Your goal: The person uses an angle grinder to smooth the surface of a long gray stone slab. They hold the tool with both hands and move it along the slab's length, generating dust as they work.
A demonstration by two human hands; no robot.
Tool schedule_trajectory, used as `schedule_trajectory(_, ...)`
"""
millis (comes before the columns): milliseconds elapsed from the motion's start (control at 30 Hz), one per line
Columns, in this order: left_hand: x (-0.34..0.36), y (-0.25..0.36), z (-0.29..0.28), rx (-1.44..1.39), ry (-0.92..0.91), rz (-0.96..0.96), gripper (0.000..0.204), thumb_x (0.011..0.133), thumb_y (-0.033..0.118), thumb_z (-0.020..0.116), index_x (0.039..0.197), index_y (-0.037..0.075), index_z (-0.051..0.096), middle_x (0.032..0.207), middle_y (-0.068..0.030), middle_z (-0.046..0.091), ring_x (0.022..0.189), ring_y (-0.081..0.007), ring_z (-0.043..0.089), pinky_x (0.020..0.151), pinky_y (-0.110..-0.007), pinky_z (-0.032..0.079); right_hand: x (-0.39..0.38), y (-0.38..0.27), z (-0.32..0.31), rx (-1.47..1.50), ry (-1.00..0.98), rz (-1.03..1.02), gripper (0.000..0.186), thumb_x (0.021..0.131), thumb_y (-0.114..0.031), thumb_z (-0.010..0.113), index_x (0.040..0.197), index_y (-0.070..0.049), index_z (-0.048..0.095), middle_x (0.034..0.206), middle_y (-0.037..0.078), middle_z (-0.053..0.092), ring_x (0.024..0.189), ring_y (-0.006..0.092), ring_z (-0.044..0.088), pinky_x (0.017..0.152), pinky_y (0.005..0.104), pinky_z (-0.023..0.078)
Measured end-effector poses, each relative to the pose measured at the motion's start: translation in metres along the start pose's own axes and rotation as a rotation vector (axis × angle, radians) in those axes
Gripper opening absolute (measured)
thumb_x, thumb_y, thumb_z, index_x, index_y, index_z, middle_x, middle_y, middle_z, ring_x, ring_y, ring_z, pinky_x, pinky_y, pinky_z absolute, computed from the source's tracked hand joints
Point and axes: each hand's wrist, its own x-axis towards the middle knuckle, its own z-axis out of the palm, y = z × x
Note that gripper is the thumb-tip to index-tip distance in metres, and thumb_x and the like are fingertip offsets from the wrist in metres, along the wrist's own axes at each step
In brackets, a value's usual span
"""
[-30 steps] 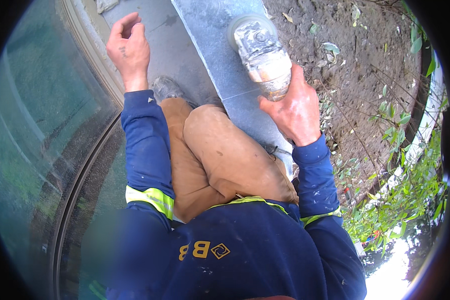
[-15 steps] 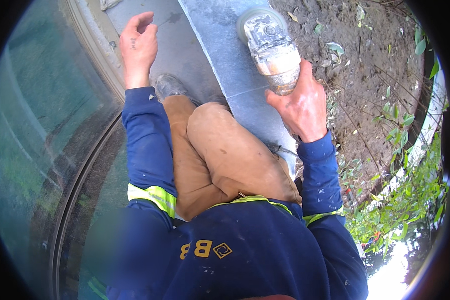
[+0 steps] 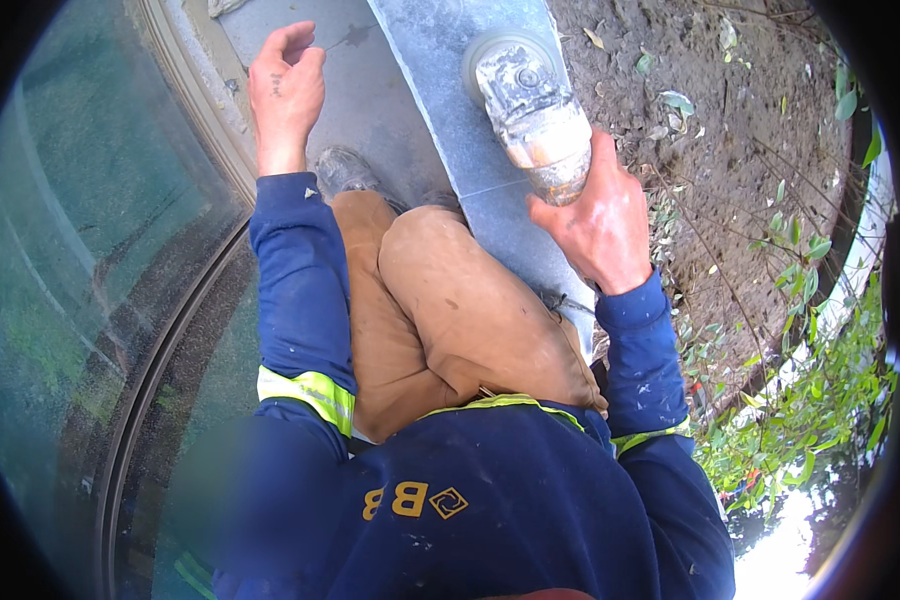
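My right hand [image 3: 610, 228] is wrapped round the rear body of a dusty, pale-smeared angle grinder [image 3: 535, 120]. The round disc [image 3: 478, 72] at its head lies over a blue-grey stone slab [image 3: 505, 225], close to or on its surface; the exact contact is hidden under the tool. Off to the left, my left hand [image 3: 288, 95] hovers above the grey paving with nothing visible in it. Its fingers are loosely bent, with the thumb a little apart from them.
Left of me stands a large glass pane [image 3: 90, 230] with a frame [image 3: 195, 110] along its edge. Bare soil [image 3: 710, 150] with fallen leaves borders the slab on the right, with a leafy shrub [image 3: 820, 370] nearer. My boot [image 3: 345, 170] rests on the paving [image 3: 355, 90].
The grinder and my right hand have shifted slightly toward me, with the disc a little left along the slab. My left hand keeps nearly the same place and pose.
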Motion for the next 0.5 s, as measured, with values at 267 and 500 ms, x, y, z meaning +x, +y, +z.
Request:
schedule_trajectory(267,0.0,0.002,-0.001,-0.001,0.009,-0.001,0.041,0.086,0.016,0.063,0.123,0.002,0.07,0.119,-0.0157,0.074,0.111,-0.0267,0.07,0.1,-0.037,0.052,-0.003,0.01,-0.002,-0.019,0.054,0.013,0.075,0.066,-0.02,0.086,0.127,0.002,0.048,0.097,0.027,0.07,0.086,0.0455,0.071,0.074,0.0498,0.059)
schedule_trajectory(500,0.001,0.002,0.004,0.012,0.021,0.017,0.038,0.088,0.014,0.063,0.123,0.001,0.069,0.118,-0.0156,0.074,0.111,-0.0249,0.069,0.099,-0.036,0.052,-0.003,0.005,0.003,-0.031,0.045,-0.029,0.072,0.067,-0.019,0.085,0.126,0.002,0.049,0.096,0.028,0.07,0.086,0.0455,0.07,0.073,0.0506,0.058)
